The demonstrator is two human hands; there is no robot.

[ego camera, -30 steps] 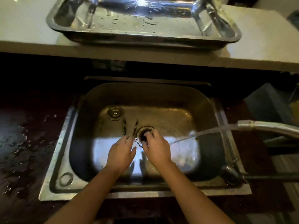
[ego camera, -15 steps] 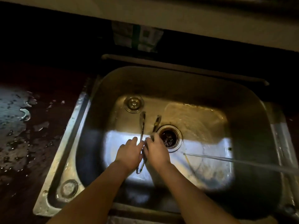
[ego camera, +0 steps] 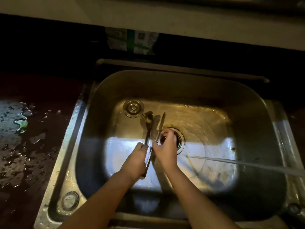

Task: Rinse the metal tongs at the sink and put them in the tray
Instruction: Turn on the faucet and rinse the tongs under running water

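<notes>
Dim kitchen light falls on a steel sink [ego camera: 102,90] set into a dark, wet counter [ego camera: 24,146], with a pale ledge [ego camera: 181,22] running across the top of the view. Below that ledge sits a printed package [ego camera: 132,42] — its white and green panels carry markings, but none of the writing can be read. Inside the basin lie a round plug [ego camera: 133,107] near the back left corner and an open drain [ego camera: 179,139] at the middle; a thin stream of water [ego camera: 239,163] crosses in from the right and lands on the basin floor, short of the hands. Over the basin, the metal tongs [ego camera: 148,129] are held with their two arms spread, tips pointing away toward the plug, and a yellowish smear shows on the left tip. One arm is gripped by the left hand [ego camera: 137,158], closed around it; the right hand [ego camera: 165,146] pinches the other arm between fingers and thumb, just above the drain. A second round fitting [ego camera: 70,201] sits on the sink's front left rim.
</notes>
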